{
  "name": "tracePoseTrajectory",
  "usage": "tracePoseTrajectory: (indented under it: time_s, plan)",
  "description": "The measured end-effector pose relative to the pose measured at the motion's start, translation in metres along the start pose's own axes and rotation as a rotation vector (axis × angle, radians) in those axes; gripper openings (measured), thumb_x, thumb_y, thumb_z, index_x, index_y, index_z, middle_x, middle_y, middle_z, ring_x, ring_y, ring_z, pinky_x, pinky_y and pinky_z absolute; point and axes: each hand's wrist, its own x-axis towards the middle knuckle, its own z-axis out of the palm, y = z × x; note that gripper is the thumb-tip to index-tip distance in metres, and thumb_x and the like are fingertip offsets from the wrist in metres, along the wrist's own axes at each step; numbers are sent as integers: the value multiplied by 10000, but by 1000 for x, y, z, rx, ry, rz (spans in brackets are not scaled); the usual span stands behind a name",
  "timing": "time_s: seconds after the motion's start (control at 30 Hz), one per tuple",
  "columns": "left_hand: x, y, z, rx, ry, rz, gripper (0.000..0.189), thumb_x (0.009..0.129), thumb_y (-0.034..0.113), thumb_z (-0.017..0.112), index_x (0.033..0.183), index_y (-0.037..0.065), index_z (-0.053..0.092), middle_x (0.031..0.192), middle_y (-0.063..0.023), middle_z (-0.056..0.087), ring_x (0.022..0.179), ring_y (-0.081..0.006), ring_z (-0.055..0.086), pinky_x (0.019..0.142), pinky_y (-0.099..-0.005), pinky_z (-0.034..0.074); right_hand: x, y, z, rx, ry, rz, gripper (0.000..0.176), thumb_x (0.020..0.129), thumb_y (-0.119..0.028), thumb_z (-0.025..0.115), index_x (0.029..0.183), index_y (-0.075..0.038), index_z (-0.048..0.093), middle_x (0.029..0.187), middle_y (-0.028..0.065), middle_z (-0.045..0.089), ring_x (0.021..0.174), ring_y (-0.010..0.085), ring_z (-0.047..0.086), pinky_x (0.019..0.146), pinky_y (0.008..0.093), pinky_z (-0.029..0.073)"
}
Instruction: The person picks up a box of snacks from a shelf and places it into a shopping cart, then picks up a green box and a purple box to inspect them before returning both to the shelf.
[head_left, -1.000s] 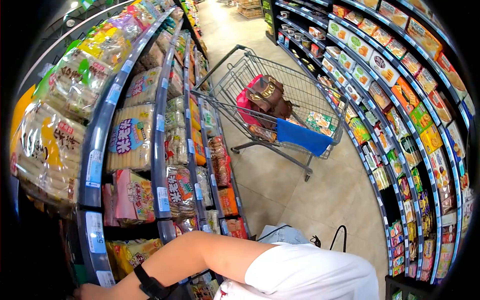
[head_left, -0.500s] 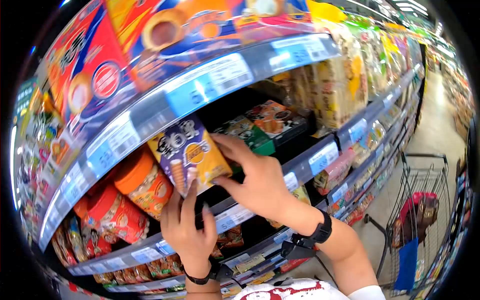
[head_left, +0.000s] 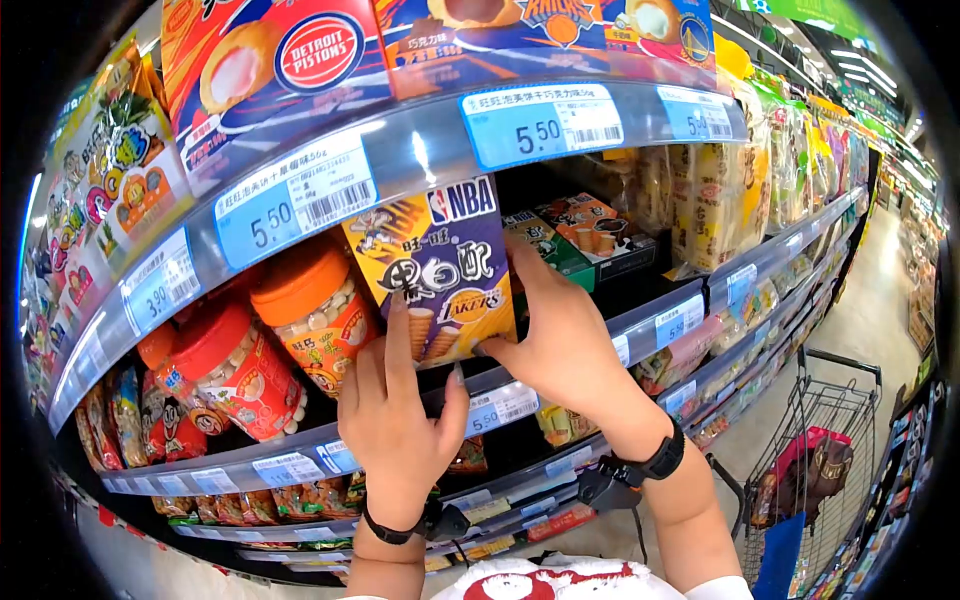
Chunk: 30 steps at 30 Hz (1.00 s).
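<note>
A purple and yellow snack box (head_left: 440, 260) stands upright at the shelf's front edge, its NBA and Lakers print facing me. My right hand (head_left: 560, 335) grips its right side, thumb at the lower corner and fingers partly hidden behind the edge. My left hand (head_left: 405, 425) is below and in front, fingers apart, with a fingertip against the lower left of the box face. Behind my right hand lie a green box (head_left: 548, 245) and a black and orange box (head_left: 600, 228). Left of the purple box is an orange-lidded jar (head_left: 318, 315).
A red-lidded jar (head_left: 240, 370) stands farther left. Large snack boxes (head_left: 550, 40) fill the shelf above, behind a price rail (head_left: 420, 150). Bagged goods (head_left: 715, 190) line the shelf to the right. A shopping cart (head_left: 810, 460) holding items stands in the aisle at right.
The box is turned more upright and faces me more squarely. Both hands remain at it. The view has shifted, so the shelf labels look larger and sharper.
</note>
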Motion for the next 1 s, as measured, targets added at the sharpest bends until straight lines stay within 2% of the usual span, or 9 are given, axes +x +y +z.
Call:
tracePoseTrajectory:
  time_s: [0.03,0.13,0.2,0.23,0.3,0.37,0.53,0.83,1.0]
  plan:
    - [0,0,0,3,-1,-1,745,712,209,696,1390,26,446,997,-190,585,864,-355,579,751,-436,486,1,-1,-2,26,-43,53,847,627,-75,801,1371,-16,399,1245,230,574,1099,423,577,928,418,479]
    - [-1,0,0,-3,9,-14,735,707,212,699,1379,35,460,1072,-206,586,924,-367,585,783,-444,490,0,5,2,-11,11,-26,823,633,-71,800,1362,-15,422,1261,247,560,1132,424,558,930,422,476]
    - [0,-2,1,19,45,-1,729,705,210,701,1373,36,466,1122,-215,582,961,-375,584,809,-449,489,0,5,1,-52,17,-50,805,638,-67,801,1355,-16,440,1240,221,557,1093,385,579,854,399,511]
    - [0,0,0,-13,33,-31,708,707,193,693,1362,38,474,1201,-220,567,1031,-386,577,867,-453,479,1,3,-1,-38,1,-29,803,639,-64,801,1355,-16,441,1228,209,558,1067,370,590,830,389,520]
    - [-1,-1,1,-39,59,-42,695,707,179,686,1356,41,479,1219,-213,565,1058,-386,572,889,-451,473,1,5,-1,-57,-3,-31,772,649,-57,793,1342,-5,456,1181,172,555,975,320,615,745,346,543]
    - [-3,-1,2,-86,73,-74,672,705,154,671,1343,46,490,1253,-206,556,1102,-382,564,925,-446,460,1,7,-2,-39,-10,-38,736,657,-53,785,1323,2,477,1171,174,558,956,321,618,739,341,546]
    - [-2,1,3,-70,78,-94,632,697,126,660,1306,39,512,1260,-197,550,1104,-373,560,925,-436,462,4,16,-2,-16,-31,-84,649,676,-53,764,1276,16,526,1123,201,615,917,337,625,722,347,546]
    - [-3,4,4,-98,110,-127,514,687,87,632,1191,27,546,1234,-187,560,1082,-369,561,909,-432,462,2,12,-5,-52,-80,-67,695,698,-72,745,1326,-7,456,1058,199,641,1044,360,536,891,440,454]
    - [-6,4,5,-95,75,-154,372,683,68,613,1048,24,553,1205,-203,583,1032,-377,583,875,-434,473,1,13,-7,-70,-92,-73,704,713,-127,742,1341,-26,439,1059,195,640,1013,376,533,874,442,460]
